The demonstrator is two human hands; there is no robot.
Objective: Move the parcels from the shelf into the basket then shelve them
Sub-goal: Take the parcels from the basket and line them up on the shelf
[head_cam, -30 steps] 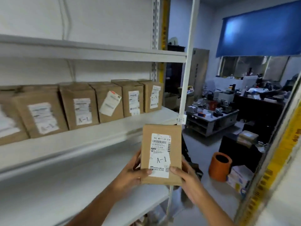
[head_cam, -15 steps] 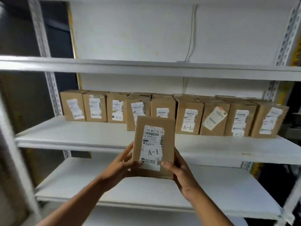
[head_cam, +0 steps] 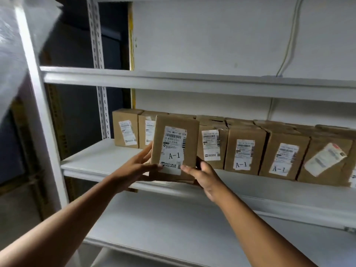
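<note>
A brown cardboard parcel point(head_cam: 190, 143) with a white label marked A-1 stands upright over the front of the middle shelf point(head_cam: 92, 160). My left hand point(head_cam: 137, 168) holds its left side and lower edge, thumb on the label. My right hand point(head_cam: 204, 174) grips its lower right corner. Behind it a row of several similar labelled parcels point(head_cam: 244, 149) lines the back of the same shelf, some marked A-1. No basket is in view.
The white shelf above point(head_cam: 173, 79) and the one below point(head_cam: 183, 224) hold nothing visible. A white upright post point(head_cam: 38, 112) stands at the left. A thin cable point(head_cam: 289, 39) runs down the back wall.
The view has swung left and closer to the shelving. Both hands have carried the A-1 parcel up and forward, from below the middle shelf to just in front of the row of parcels.
</note>
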